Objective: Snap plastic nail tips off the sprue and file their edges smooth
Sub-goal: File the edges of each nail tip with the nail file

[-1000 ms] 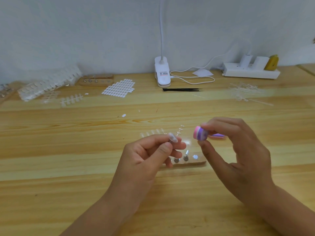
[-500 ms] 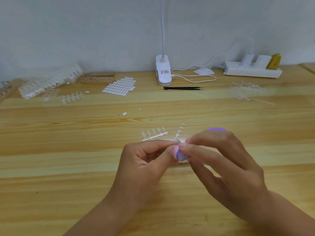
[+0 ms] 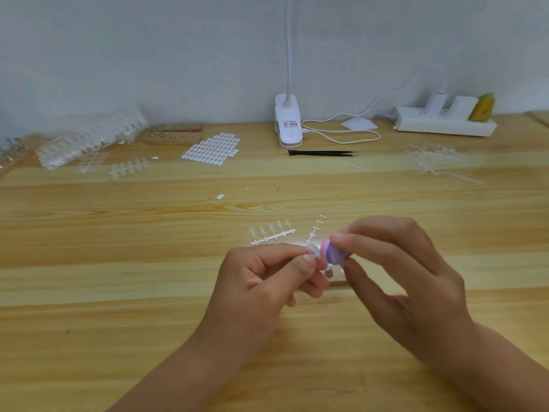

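1. The desk [image 3: 118, 292] carries all the stock. A lamp [image 3: 287, 121] stands at its back edge and tweezers [image 3: 322, 153] lie just in front of it.
2. Your right grip [image 3: 407, 286] is clamped on the file, thumb below and fingers on top. A second ago it hung well apart from the left. Since then it has swung in, so both now meet at the centre above the desk.
3. Your left grip [image 3: 261, 289] is pinched on the tip between thumb and forefinger, and it has barely moved in that second.
4. The sprue [image 3: 271, 233] lies flat on the desk just behind your hands with a row of tips still attached. A bare sprue [image 3: 315, 230] lies beside it.
5. The file [image 3: 332, 253], a pink and purple block, now has its end against the tip, where a second ago a clear gap separated them. That contact suggests filing of this piece has begun.
6. The tip [image 3: 312, 250] is clear and small. It pokes out of your left fingers, held above the desk and touching the file. It is already off its sprue, so only its edge needs work, and the attached row suggests much of the task remains.
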Tool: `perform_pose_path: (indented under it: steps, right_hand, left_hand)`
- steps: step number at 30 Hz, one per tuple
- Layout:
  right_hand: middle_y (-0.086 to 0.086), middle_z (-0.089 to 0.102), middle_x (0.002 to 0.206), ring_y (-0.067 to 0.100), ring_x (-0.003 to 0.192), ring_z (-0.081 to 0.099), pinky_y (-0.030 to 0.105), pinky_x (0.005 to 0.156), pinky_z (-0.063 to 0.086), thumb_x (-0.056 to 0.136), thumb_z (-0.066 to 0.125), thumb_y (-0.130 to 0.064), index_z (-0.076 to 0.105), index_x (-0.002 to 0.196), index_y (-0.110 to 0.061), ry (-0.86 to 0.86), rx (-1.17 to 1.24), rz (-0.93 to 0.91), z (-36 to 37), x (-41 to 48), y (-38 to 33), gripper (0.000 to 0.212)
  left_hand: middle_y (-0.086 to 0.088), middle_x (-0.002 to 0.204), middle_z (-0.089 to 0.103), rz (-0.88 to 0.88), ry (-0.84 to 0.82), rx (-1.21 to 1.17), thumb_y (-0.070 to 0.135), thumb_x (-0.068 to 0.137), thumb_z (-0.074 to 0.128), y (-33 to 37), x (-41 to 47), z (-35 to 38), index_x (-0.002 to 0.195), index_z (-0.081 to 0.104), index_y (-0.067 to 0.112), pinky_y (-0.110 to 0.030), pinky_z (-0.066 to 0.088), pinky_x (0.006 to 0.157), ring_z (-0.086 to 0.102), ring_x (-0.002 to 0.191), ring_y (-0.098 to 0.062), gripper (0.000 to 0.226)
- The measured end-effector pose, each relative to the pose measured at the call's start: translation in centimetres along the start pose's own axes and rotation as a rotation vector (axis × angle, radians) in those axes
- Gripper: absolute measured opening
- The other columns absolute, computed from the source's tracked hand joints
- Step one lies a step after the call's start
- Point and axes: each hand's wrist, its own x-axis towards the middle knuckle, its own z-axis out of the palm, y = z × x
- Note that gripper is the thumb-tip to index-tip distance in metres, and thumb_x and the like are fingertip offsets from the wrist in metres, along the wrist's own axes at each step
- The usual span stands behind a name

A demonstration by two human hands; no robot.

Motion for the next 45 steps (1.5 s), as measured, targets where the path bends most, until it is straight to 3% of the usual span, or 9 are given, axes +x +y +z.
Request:
perform_pose_path:
  steps: [3, 8, 11, 16, 20, 25, 35, 41, 45]
  right_hand:
    - [0.009, 0.066, 0.106, 0.019, 0.102, 0.063, 0.029, 0.09, 0.049, 0.093, 0.064, 0.002, 0.069, 0.113, -0.009, 0.004, 0.029, -0.049, 0.4, -0.2, -0.6, 0.024]
    - [-0.001, 0.062, 0.111, 0.016, 0.105, 0.064, 0.033, 0.089, 0.052, 0.094, 0.063, 0.0, 0.065, 0.116, -0.013, 0.017, 0.017, 0.015, -0.3, 0.1, 0.6, 0.025]
    - [0.003, 0.062, 0.112, 0.015, 0.108, 0.062, 0.028, 0.092, 0.048, 0.094, 0.063, 0.0, 0.064, 0.116, -0.009, 0.007, 0.065, -0.041, 0.0, -0.3, -0.2, 0.024]
    - [0.005, 0.065, 0.106, 0.014, 0.103, 0.063, 0.034, 0.084, 0.051, 0.087, 0.068, 0.005, 0.067, 0.111, -0.013, 0.003, 0.016, -0.012, -0.5, 0.1, 0.4, 0.029]
    - [0.002, 0.064, 0.106, 0.01, 0.105, 0.06, 0.024, 0.09, 0.046, 0.092, 0.068, 0.001, 0.068, 0.113, -0.012, 0.008, 0.053, -0.067, -0.3, 0.0, -0.3, 0.024]
    - [0.003, 0.065, 0.105, 0.013, 0.1, 0.063, 0.027, 0.087, 0.05, 0.089, 0.071, 0.001, 0.065, 0.11, -0.012, 0.015, 0.025, 0.001, -0.6, 0.3, 0.2, 0.026]
    - [0.001, 0.065, 0.107, 0.01, 0.103, 0.061, 0.022, 0.091, 0.045, 0.089, 0.068, 0.003, 0.068, 0.109, -0.019, 0.001, 0.063, -0.015, -0.7, 0.1, -0.4, 0.03]
    - [-0.001, 0.064, 0.103, 0.013, 0.099, 0.061, 0.026, 0.089, 0.047, 0.084, 0.068, 0.008, 0.068, 0.108, -0.01, -0.033, -0.035, -0.012, -0.7, 0.1, 0.1, 0.03]
    - [-0.002, 0.064, 0.106, 0.012, 0.101, 0.061, 0.024, 0.092, 0.044, 0.088, 0.068, 0.004, 0.071, 0.109, -0.017, -0.001, 0.015, -0.058, -0.5, -0.2, -0.6, 0.03]
  left_hand:
    - [-0.005, 0.07, 0.073, 0.016, -0.037, -0.004, 0.023, 0.084, 0.065, 0.1, -0.1, 0.1, 0.083, 0.077, 0.013, -0.022, 0.047, 0.052, 0.07, 0.064, -0.019, 0.016]
    - [-0.007, 0.074, 0.075, -0.012, -0.061, -0.034, 0.015, 0.089, 0.056, 0.0, -0.2, 0.0, 0.083, 0.075, 0.012, -0.023, 0.049, 0.055, 0.073, 0.069, -0.023, 0.02]
    - [-0.006, 0.075, 0.075, 0.001, -0.102, -0.017, 0.015, 0.091, 0.056, 0.1, -0.3, 0.2, 0.087, 0.075, 0.012, -0.023, 0.051, 0.056, 0.073, 0.07, -0.022, 0.02]
    - [-0.007, 0.075, 0.076, -0.01, -0.085, -0.039, 0.015, 0.09, 0.055, 0.1, -0.2, 0.0, 0.085, 0.075, 0.012, -0.024, 0.051, 0.057, 0.074, 0.07, -0.023, 0.021]
    - [-0.005, 0.075, 0.075, 0.022, -0.1, -0.031, 0.022, 0.09, 0.06, 0.2, -0.4, 0.1, 0.088, 0.077, 0.014, -0.023, 0.052, 0.057, 0.074, 0.07, -0.022, 0.019]
    - [-0.006, 0.074, 0.076, -0.005, -0.065, -0.025, 0.016, 0.09, 0.057, 0.0, -0.3, -0.1, 0.087, 0.076, 0.014, -0.024, 0.052, 0.057, 0.074, 0.07, -0.022, 0.02]
    - [-0.005, 0.074, 0.075, -0.016, -0.106, -0.033, 0.029, 0.087, 0.059, -0.2, -0.3, 0.0, 0.086, 0.075, 0.015, -0.023, 0.051, 0.057, 0.073, 0.068, -0.022, 0.022]
    - [-0.006, 0.071, 0.074, -0.023, -0.1, -0.022, 0.029, 0.087, 0.059, -0.2, -0.2, -0.3, 0.084, 0.075, 0.015, -0.023, 0.051, 0.057, 0.072, 0.066, -0.021, 0.022]
    - [-0.005, 0.071, 0.074, -0.002, -0.128, -0.017, 0.032, 0.087, 0.058, -0.2, -0.3, -0.2, 0.084, 0.075, 0.015, -0.023, 0.05, 0.057, 0.072, 0.065, -0.02, 0.024]
